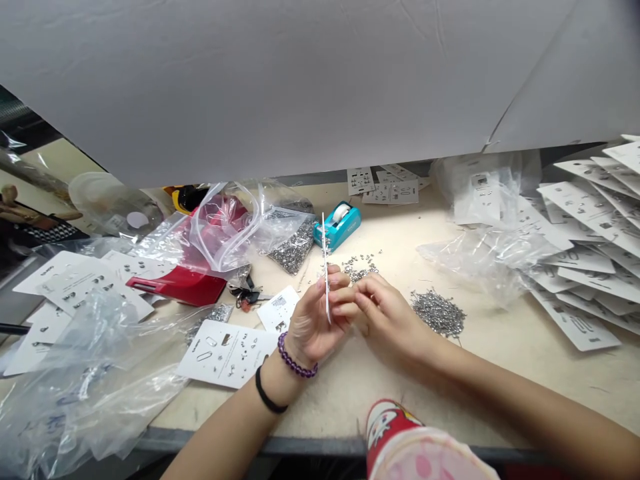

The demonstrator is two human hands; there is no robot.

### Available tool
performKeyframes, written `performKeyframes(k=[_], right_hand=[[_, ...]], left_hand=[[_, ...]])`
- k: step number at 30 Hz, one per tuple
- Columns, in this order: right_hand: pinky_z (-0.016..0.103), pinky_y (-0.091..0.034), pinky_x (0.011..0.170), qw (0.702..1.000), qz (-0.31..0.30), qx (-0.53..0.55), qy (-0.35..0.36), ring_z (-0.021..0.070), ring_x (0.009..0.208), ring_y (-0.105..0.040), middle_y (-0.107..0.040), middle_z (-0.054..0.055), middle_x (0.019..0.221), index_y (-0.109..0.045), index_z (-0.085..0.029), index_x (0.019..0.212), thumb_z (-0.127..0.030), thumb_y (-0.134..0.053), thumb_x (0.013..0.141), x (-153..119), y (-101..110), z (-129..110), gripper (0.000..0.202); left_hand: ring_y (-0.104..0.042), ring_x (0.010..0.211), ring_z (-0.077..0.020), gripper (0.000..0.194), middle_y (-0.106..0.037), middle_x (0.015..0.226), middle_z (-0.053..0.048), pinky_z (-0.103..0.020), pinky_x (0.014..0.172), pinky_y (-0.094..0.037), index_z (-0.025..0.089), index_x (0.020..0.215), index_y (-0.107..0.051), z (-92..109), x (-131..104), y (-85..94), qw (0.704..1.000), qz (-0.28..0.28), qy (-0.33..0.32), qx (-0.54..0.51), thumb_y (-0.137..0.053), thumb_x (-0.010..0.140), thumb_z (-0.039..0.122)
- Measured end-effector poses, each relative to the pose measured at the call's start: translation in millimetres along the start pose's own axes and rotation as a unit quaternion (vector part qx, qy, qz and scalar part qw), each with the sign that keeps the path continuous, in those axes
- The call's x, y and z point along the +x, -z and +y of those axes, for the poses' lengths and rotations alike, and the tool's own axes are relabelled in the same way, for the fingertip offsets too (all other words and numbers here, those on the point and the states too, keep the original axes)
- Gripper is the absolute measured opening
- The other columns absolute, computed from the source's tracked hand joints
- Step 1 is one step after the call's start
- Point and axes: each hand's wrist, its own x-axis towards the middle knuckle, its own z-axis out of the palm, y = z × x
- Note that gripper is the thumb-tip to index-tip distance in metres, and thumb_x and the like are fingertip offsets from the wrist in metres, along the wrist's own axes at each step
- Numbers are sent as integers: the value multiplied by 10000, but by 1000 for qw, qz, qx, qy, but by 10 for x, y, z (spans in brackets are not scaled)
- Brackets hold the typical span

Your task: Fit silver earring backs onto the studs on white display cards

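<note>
My left hand [320, 320] grips a thin white earring card [326, 267], held upright and seen edge-on, with small metal pieces along its left face. Close against the card's right side, my right hand [383, 303] has its thumb and fingertips pinched together; whatever is between them is too small to make out. Just beyond the hands lies a loose scatter of small silver earring pieces [360, 267]. A denser heap of silver studs [439, 312] sits right of my right hand. Behind the card stands a teal tape dispenser [345, 230].
Stacked earring cards [580, 280] fill the right side beside clear plastic bags [480, 260]. Leftward are a loaded earring card [227, 353], a red tool [180, 285], a bag of metal parts [293, 243] and crumpled plastic [95, 393]. A red cup [395, 427] stands at the front edge.
</note>
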Motion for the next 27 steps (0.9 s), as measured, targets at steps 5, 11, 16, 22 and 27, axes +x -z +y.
performKeyframes(k=[5,11,16,22,27], right_hand=[[229,-366,537,952,35,278,-125,82,552,-396,-428,-31,643,-484,-171,792,-383,-440,862,-40,132,-259,227],[208,-351,519,906,-9,405,-123,66,551,-394,-449,-33,629,-497,-162,733,-421,-522,814,-87,135,-383,273],[200,-352,514,893,-1,431,-131,59,544,-396,-463,-37,630,-509,-156,734,-407,-544,805,-84,120,-356,263],[190,-344,499,888,-6,439,-138,56,541,-407,-457,-41,609,-509,-151,724,-422,-567,784,-90,122,-365,283],[191,-342,501,890,-5,436,-132,53,536,-409,-460,-43,597,-512,-145,720,-434,-573,775,-92,116,-369,301]], left_hand=[[-424,486,-8,357,-443,628,78,-111,447,-361,166,835,-472,-14,-25,-23,997,-16,-37,68,-728,594,108],[-532,550,-100,266,-542,649,25,-231,508,-493,157,805,-544,-94,23,30,969,0,-22,244,-706,628,273],[-529,515,-84,229,-555,637,28,-226,517,-510,154,776,-555,-117,36,34,967,-14,-24,254,-690,647,286],[-550,521,-89,224,-561,611,27,-208,506,-510,151,783,-579,-122,34,50,964,-29,-23,264,-687,652,297],[-556,525,-90,246,-581,628,15,-205,505,-513,149,781,-590,-121,31,72,961,-19,-18,276,-699,638,317]])
